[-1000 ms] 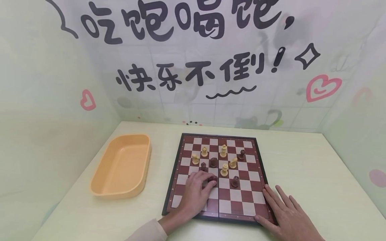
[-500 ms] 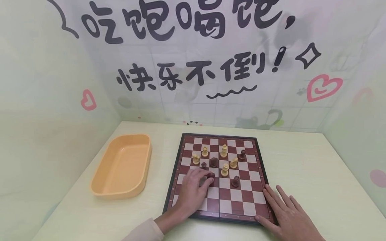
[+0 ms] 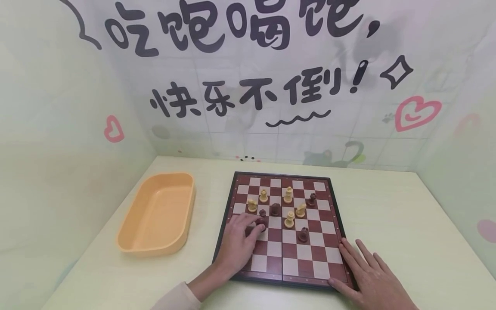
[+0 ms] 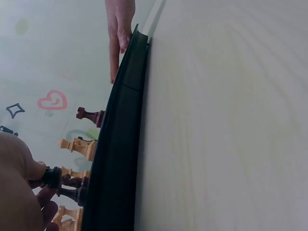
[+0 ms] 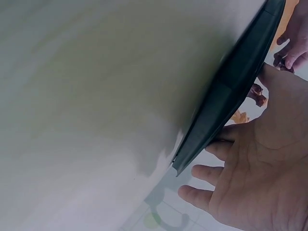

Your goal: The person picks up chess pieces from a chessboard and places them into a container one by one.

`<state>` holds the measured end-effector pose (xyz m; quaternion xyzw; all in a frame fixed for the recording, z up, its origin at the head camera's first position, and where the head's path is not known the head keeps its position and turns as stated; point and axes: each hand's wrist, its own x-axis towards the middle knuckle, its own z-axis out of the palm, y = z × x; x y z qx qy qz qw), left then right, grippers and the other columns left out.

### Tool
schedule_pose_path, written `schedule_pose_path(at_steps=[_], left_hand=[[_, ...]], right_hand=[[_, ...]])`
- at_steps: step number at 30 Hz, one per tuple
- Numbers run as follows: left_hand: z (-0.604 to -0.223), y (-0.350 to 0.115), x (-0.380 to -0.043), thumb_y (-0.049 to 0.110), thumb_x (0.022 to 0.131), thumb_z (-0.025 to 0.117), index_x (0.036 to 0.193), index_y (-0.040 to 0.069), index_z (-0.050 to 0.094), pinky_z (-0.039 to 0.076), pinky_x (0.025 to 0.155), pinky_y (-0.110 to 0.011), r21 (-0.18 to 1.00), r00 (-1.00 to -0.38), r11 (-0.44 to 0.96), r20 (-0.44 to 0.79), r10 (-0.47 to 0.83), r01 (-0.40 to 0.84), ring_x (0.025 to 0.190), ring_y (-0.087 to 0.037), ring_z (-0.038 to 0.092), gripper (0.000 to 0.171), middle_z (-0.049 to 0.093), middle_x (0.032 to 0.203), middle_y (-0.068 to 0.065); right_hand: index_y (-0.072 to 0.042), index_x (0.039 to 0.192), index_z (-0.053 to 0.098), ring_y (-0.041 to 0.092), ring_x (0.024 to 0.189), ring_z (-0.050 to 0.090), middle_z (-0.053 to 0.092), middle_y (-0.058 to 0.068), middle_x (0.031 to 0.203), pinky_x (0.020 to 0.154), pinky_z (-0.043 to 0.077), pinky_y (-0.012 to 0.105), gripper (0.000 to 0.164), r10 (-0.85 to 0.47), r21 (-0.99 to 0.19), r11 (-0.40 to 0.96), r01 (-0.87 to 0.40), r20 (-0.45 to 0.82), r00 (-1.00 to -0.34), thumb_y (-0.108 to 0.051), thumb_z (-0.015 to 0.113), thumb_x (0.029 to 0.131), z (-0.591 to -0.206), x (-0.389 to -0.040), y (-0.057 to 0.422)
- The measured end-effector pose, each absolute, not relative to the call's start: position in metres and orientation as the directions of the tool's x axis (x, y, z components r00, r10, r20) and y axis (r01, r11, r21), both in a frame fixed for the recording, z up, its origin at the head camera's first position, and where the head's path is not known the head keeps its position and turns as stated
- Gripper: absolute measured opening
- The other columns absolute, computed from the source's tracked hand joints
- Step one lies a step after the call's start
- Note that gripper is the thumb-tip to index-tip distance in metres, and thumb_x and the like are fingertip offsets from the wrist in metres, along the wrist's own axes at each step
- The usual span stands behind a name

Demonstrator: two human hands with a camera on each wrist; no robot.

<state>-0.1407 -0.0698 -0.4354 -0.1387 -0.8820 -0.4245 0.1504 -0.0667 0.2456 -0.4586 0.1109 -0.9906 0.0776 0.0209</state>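
My left hand pinches a dark chess piece between thumb and fingers, over the left half of the chessboard. In the left wrist view that piece is raised above the board's edge, its upper part hidden by the fingers. Just behind it stands another dark piece, with a dark knight to the right. A light queen and a light knight are near the middle. My right hand lies with straight fingers against the board's right edge, thumb at the near corner.
A dark rook stands nearer to me, and another dark piece at the right. Farther back are light pieces, including a tall one and a knight. A yellow-orange tray sits left on the pale table.
My left hand has shifted left and slightly away from me, taking the pinched dark chess piece along. The right hand and the other pieces stay in place.
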Motion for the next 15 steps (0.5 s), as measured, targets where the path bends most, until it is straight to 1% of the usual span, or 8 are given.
schedule_pose_path(at_steps=[8,15], left_hand=[[-0.433,-0.082,-0.147,0.017,0.095,0.074,0.113,0.004,0.075,0.048,0.088,-0.044,0.689,-0.902,0.611,0.417,0.107,0.391,0.100,-0.020,0.059,0.023,0.071,0.109,-0.002],[-0.433,-0.091,-0.148,0.015,0.095,0.073,0.114,0.005,0.074,0.047,0.090,-0.047,0.691,-0.905,0.609,0.412,0.109,0.388,0.099,-0.019,0.058,0.022,0.070,0.108,0.000]], right_hand=[[-0.004,0.150,0.048,0.042,0.142,0.032,0.042,0.014,0.156,0.109,0.029,0.065,0.096,-0.217,-0.143,0.965,-0.222,0.050,-0.975,-0.076,0.057,0.087,-0.459,-0.068,0.245],[-0.003,0.151,0.048,0.043,0.143,0.031,0.042,0.015,0.156,0.109,0.029,0.065,0.096,-0.220,-0.144,0.964,-0.223,0.040,-0.975,-0.075,0.057,0.088,-0.456,-0.068,0.245]])
